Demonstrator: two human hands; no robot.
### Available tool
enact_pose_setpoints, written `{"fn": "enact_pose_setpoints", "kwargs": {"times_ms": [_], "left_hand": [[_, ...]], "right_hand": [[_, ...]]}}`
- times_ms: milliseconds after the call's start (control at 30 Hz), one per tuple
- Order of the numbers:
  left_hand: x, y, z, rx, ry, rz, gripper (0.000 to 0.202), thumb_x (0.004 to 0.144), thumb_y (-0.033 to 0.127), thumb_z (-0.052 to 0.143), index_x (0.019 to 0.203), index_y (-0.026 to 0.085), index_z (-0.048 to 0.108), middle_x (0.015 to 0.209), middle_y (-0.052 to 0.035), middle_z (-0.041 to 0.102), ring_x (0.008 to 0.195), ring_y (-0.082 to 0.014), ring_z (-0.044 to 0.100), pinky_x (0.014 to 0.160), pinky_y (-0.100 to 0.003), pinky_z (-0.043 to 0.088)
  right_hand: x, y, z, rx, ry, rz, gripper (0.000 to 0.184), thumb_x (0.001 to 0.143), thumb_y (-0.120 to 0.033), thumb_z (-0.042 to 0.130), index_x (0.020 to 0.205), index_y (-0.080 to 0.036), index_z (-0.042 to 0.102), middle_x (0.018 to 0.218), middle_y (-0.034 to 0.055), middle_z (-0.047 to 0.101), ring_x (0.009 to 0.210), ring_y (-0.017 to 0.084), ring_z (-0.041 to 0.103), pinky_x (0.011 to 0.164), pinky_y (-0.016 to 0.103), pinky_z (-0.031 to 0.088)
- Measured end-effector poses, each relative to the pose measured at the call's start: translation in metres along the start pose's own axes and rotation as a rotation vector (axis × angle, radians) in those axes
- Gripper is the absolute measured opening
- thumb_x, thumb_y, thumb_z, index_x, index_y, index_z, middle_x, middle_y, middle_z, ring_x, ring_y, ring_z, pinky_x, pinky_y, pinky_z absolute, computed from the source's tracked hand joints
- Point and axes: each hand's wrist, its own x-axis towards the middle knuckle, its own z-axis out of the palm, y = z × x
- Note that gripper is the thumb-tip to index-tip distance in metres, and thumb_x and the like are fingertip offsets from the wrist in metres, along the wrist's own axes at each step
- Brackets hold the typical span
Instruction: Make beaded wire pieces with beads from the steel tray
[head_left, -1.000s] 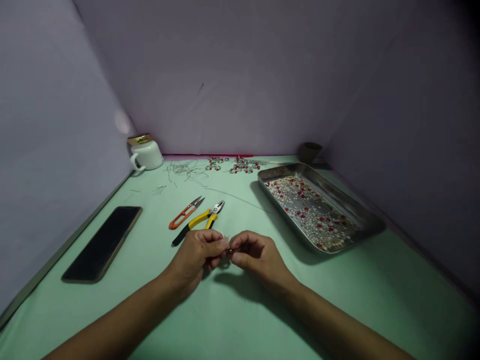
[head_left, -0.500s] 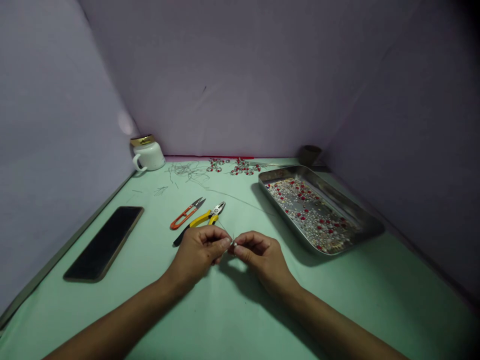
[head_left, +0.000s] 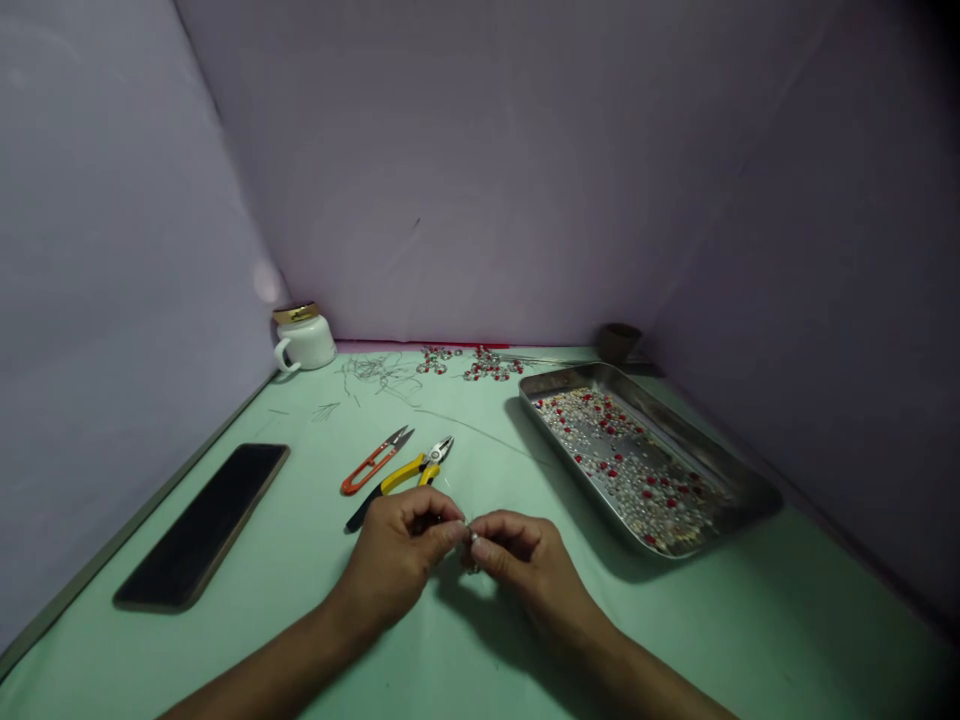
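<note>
My left hand (head_left: 397, 555) and my right hand (head_left: 525, 565) meet fingertip to fingertip over the green table (head_left: 450, 660), both pinched on a tiny beaded wire piece (head_left: 471, 535) that is too small to make out well. Just beyond my left hand lie yellow-handled pliers (head_left: 401, 478) and orange thread snips (head_left: 375, 461). A steel tray (head_left: 739, 480) holding several red and silver beads sits to the right of my hands.
A black phone (head_left: 202, 525) lies at the left edge. A white mug (head_left: 306, 338) with a gold lid stands at the back left. Finished bead pieces (head_left: 480, 364) and loose wire bits (head_left: 375, 370) lie at the back. A dark cup (head_left: 619, 341) is behind the tray. Purple walls enclose three sides.
The whole scene has slid down in the picture as my head tilted up. My hands stay pinched together on the small piece, with only slight finger shifts.
</note>
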Motion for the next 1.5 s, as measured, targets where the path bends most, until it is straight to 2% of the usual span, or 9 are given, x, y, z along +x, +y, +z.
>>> {"fn": "enact_pose_setpoints", "kwargs": {"times_ms": [167, 367, 600, 733, 833, 1133, 1333, 1433, 1500], "left_hand": [[-0.002, 0.002, 0.000, -0.001, -0.056, 0.066, 0.012, 0.064, 0.011, 0.061, 0.054, 0.016, 0.063, 0.053, -0.0003, 0.059, 0.053, -0.0136, 0.053, 0.053, -0.023, 0.041], [-0.003, -0.002, -0.002, 0.147, 0.003, 0.196, 0.013, 0.067, 0.010, 0.060, 0.057, 0.017, 0.064, 0.057, -0.0004, 0.059, 0.058, -0.0144, 0.053, 0.056, -0.024, 0.040], [-0.007, -0.013, -0.010, 0.491, -0.066, 0.635, 0.018, 0.074, 0.008, 0.054, 0.070, 0.019, 0.068, 0.065, -0.0049, 0.060, 0.062, -0.0175, 0.052, 0.060, -0.028, 0.038], [-0.007, -0.013, -0.018, 0.696, -0.085, 0.909, 0.026, 0.070, 0.004, 0.054, 0.083, 0.021, 0.070, 0.092, -0.0115, 0.065, 0.083, -0.0246, 0.055, 0.077, -0.035, 0.038], [-0.004, -0.005, -0.022, 0.820, -0.151, 0.986, 0.026, 0.071, 0.004, 0.054, 0.084, 0.021, 0.068, 0.098, -0.0116, 0.065, 0.090, -0.0272, 0.053, 0.089, -0.043, 0.033], [-0.003, 0.003, -0.021, 0.888, -0.234, 0.942, 0.016, 0.071, 0.006, 0.051, 0.071, 0.018, 0.062, 0.071, -0.0066, 0.060, 0.072, -0.0220, 0.051, 0.089, -0.045, 0.032], [-0.007, 0.003, -0.014, 0.756, -0.173, 0.605, 0.014, 0.071, 0.012, 0.047, 0.063, 0.018, 0.057, 0.062, -0.0021, 0.055, 0.065, -0.0189, 0.048, 0.080, -0.042, 0.037], [-0.005, 0.007, -0.015, 0.681, -0.235, 0.381, 0.015, 0.075, 0.016, 0.047, 0.063, 0.017, 0.057, 0.063, -0.0015, 0.058, 0.066, -0.0172, 0.052, 0.071, -0.035, 0.040], [-0.004, 0.008, -0.016, 0.628, -0.281, 0.354, 0.015, 0.076, 0.017, 0.048, 0.065, 0.016, 0.058, 0.066, -0.0018, 0.059, 0.068, -0.0165, 0.053, 0.068, -0.032, 0.041]], "right_hand": [[-0.001, 0.001, 0.000, 0.005, -0.042, -0.026, 0.028, 0.074, -0.041, 0.067, 0.068, -0.014, 0.071, 0.062, 0.0051, 0.065, 0.061, 0.014, 0.056, 0.063, 0.029, 0.043], [-0.001, -0.004, 0.001, -0.016, 0.009, -0.003, 0.022, 0.065, -0.036, 0.074, 0.072, -0.015, 0.073, 0.061, 0.0047, 0.066, 0.057, 0.014, 0.056, 0.060, 0.029, 0.046], [-0.003, -0.010, 0.004, -0.113, 0.057, 0.008, 0.014, 0.059, -0.029, 0.076, 0.063, -0.016, 0.073, 0.052, 0.0010, 0.061, 0.049, 0.011, 0.049, 0.051, 0.025, 0.042], [-0.003, -0.010, 0.002, -0.173, 0.009, -0.023, 0.008, 0.060, -0.025, 0.073, 0.062, -0.017, 0.072, 0.057, 0.0016, 0.063, 0.052, 0.012, 0.050, 0.051, 0.024, 0.041], [-0.004, -0.010, 0.000, -0.175, -0.052, -0.018, 0.010, 0.063, -0.027, 0.072, 0.061, -0.016, 0.071, 0.054, 0.0003, 0.060, 0.050, 0.010, 0.047, 0.049, 0.023, 0.037], [-0.007, -0.010, 0.001, -0.243, -0.125, -0.076, 0.013, 0.067, -0.028, 0.068, 0.065, -0.016, 0.070, 0.053, -0.0002, 0.058, 0.048, 0.010, 0.046, 0.047, 0.023, 0.036], [-0.010, -0.004, 0.005, -0.547, -0.055, -0.449, 0.014, 0.075, -0.022, 0.061, 0.069, -0.017, 0.072, 0.056, 0.0027, 0.063, 0.054, 0.014, 0.054, 0.054, 0.026, 0.042], [-0.009, -0.003, 0.005, -0.591, -0.018, -0.481, 0.013, 0.074, -0.020, 0.061, 0.069, -0.016, 0.071, 0.056, 0.0025, 0.063, 0.052, 0.013, 0.054, 0.053, 0.025, 0.042], [-0.009, -0.003, 0.004, -0.586, -0.023, -0.450, 0.012, 0.074, -0.019, 0.061, 0.069, -0.015, 0.071, 0.057, 0.0028, 0.063, 0.052, 0.013, 0.054, 0.051, 0.024, 0.041]]}}
